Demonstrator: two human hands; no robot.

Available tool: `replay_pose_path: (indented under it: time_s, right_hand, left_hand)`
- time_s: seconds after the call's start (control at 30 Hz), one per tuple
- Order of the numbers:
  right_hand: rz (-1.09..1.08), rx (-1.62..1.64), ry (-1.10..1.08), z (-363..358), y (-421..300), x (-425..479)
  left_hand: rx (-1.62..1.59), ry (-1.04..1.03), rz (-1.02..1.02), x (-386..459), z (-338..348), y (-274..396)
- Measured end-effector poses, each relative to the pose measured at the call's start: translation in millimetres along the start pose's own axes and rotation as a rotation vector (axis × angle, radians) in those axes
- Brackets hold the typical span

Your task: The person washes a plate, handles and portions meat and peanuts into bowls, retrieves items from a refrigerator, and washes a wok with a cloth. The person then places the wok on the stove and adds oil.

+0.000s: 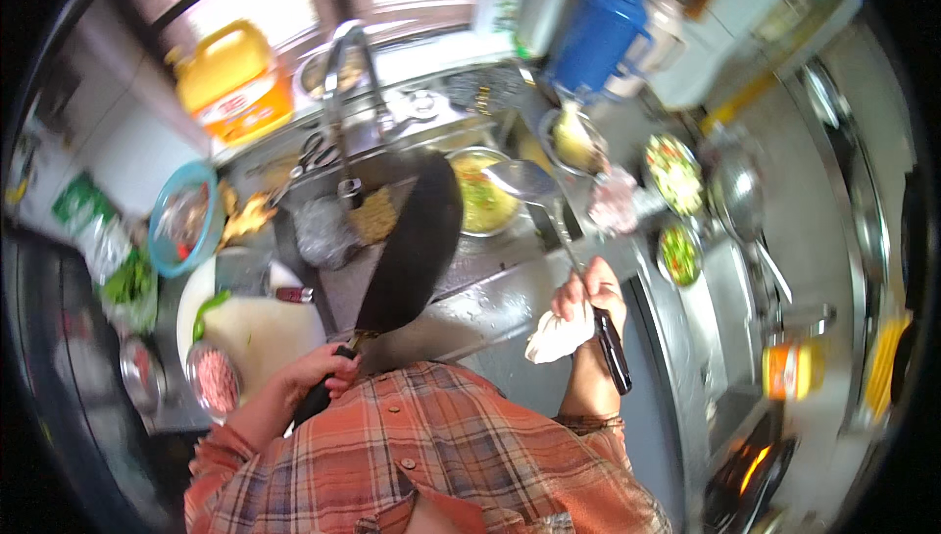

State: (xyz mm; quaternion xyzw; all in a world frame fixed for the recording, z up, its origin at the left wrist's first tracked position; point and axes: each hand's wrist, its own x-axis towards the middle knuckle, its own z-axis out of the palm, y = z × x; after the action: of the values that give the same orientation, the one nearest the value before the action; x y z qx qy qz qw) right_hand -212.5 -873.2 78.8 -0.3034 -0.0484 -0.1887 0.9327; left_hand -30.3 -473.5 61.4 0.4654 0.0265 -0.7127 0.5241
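Observation:
My left hand [327,374] grips the black handle of a dark wok [419,247], which is tilted on edge over the sink. In my right hand [594,295] are a metal spatula [526,179] with a dark handle and a bunched white cloth [562,335]. The spatula's blade is near the rim of a metal bowl of yellow soupy food [481,196], which sits in the sink [470,298]; I cannot tell whether they touch. A grey plastic bag [325,232] and a brown sponge-like pad [375,216] lie left of the wok, below the faucet [345,93].
At left are a white cutting board [279,335] with a cleaver [246,276] and green pepper, a bowl of minced meat [217,379] and a blue basin [187,229]. At right are dishes of chopped vegetables [675,173], a metal ladle [739,192] and a blue thermos [599,37].

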Motion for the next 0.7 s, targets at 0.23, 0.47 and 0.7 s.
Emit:
replay_pose_path:
  time_s: [0.23,0.47,0.7]
  right_hand:
    - [-0.157,-0.112,0.277,55,7,-118]
    - [-0.316,-0.154,0.517,123,24,-239]
    - [-0.498,-0.266,0.838,156,64,-351]
  left_hand:
    - [-0.129,-0.191,-0.07,4,-32,3]
    - [0.083,-0.147,-0.044,0,-23,10]
    - [0.86,-0.167,0.138,52,-23,30]
